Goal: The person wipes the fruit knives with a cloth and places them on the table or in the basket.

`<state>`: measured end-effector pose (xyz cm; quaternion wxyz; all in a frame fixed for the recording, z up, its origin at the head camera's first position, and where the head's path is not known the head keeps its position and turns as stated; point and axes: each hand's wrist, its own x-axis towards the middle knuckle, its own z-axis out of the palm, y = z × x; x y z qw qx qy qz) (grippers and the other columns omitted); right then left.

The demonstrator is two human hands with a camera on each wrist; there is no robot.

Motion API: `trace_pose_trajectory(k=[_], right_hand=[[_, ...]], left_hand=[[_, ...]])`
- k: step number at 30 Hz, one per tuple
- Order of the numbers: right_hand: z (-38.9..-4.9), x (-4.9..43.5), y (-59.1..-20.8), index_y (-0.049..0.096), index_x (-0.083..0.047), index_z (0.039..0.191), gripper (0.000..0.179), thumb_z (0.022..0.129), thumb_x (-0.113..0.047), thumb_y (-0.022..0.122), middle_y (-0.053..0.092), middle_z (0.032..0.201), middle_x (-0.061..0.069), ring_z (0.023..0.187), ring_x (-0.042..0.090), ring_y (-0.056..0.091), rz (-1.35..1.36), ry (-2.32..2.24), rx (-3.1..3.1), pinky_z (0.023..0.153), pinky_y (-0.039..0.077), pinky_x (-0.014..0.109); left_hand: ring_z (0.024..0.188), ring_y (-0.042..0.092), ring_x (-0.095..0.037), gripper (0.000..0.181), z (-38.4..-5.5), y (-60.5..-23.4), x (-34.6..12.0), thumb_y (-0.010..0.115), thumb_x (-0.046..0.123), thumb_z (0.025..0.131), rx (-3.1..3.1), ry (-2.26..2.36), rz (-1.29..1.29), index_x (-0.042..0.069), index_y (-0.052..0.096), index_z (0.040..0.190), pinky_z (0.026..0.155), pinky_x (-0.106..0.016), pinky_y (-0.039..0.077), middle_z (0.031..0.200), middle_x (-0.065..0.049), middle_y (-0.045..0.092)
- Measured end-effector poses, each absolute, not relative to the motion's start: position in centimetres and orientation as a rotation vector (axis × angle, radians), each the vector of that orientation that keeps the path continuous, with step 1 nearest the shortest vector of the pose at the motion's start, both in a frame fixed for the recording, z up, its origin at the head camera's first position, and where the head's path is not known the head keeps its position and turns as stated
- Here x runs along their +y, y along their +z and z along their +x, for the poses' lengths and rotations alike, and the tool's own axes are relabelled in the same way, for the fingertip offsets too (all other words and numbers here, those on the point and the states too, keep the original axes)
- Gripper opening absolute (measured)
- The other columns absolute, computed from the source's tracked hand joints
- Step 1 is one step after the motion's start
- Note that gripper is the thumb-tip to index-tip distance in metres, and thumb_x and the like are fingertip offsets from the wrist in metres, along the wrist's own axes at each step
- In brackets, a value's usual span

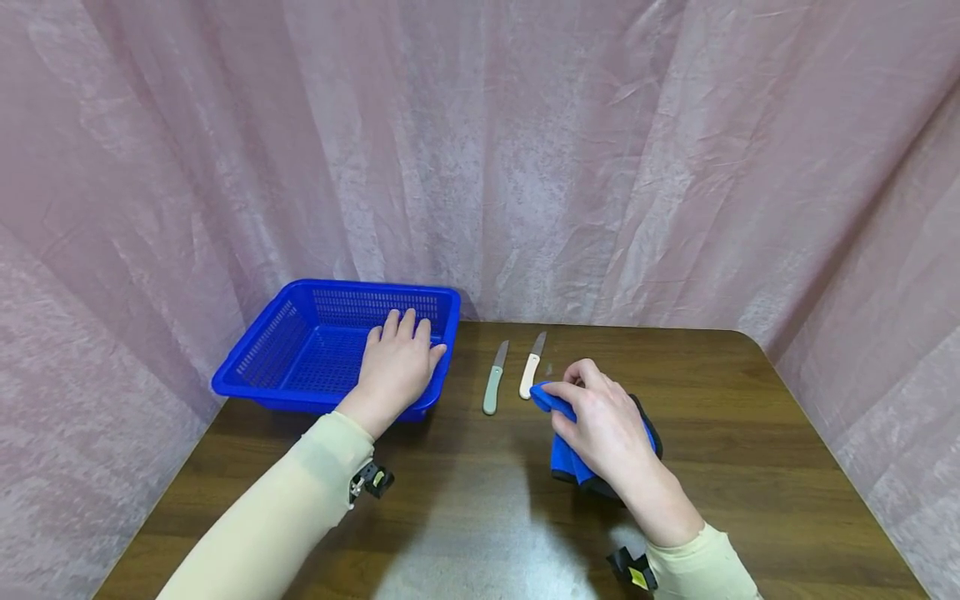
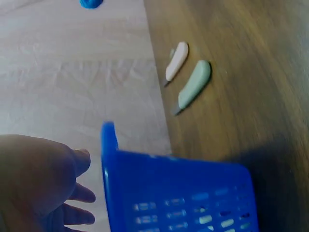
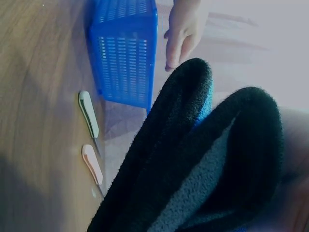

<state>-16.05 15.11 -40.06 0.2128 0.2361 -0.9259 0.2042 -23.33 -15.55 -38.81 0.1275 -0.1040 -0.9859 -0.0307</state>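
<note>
My right hand (image 1: pixel 600 421) pinches a folded blue cloth (image 1: pixel 573 458) with black edging between thumb and fingers, above the table on the right. In the right wrist view the cloth's dark folds (image 3: pixel 193 159) fill much of the frame. Over the right side of a blue plastic basket (image 1: pixel 251 390) is my left hand (image 1: pixel 397 362), its fingers extended and spread. The left wrist view shows that hand (image 2: pixel 38 179) beside the basket's rim (image 2: pixel 107 169). Two small knives lie between the hands, one with a green handle (image 1: pixel 492 392), one with a cream handle (image 1: pixel 529 377), blades toward the curtain.
The brown wooden table (image 1: pixel 480 500) runs back to a pink curtain (image 1: pixel 525 167), which also hangs at both sides. The basket stands at the table's back left, its slotted walls rising above the surface. A small pale spot (image 1: pixel 548 369) shows beside the cream knife.
</note>
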Motion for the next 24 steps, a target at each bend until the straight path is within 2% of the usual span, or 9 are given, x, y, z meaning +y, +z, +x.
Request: trace_pose_trajectory(k=[7,13,24], right_hand=[[-16.2,15.5,-40.3,0.086,-0.014,0.118,0.033,0.087,-0.004,0.082,0.062,0.112,0.007,0.085,0.031,0.064,0.641,0.564,-2.582,0.073,0.056,0.049],[-16.4,15.9,-40.4,0.086,-0.012,0.118,0.033,0.086,-0.003,0.082,0.063,0.112,0.008,0.087,0.033,0.065,0.621,0.559,-2.583,0.076,0.056,0.053],[-16.7,16.3,-40.5,0.086,-0.011,0.117,0.032,0.086,-0.003,0.081,0.063,0.112,0.008,0.091,0.033,0.065,0.586,0.549,-2.593,0.079,0.055,0.054]], left_hand=[[0.154,0.043,-0.05,0.059,-22.2,-38.6,-14.3,0.061,0.044,0.113,-2.784,-0.072,-0.385,-0.001,0.06,0.152,0.121,-0.068,0.037,0.161,-0.028,0.053],[0.148,0.051,-0.049,0.057,-21.0,-38.6,-13.2,0.069,0.042,0.109,-2.674,-0.053,-0.464,-0.001,0.064,0.146,0.12,-0.067,0.039,0.154,-0.027,0.06],[0.144,0.055,-0.05,0.06,-19.4,-39.1,-10.8,0.079,0.039,0.103,-2.535,-0.054,-0.614,-0.003,0.066,0.145,0.118,-0.062,0.045,0.149,-0.028,0.063]])
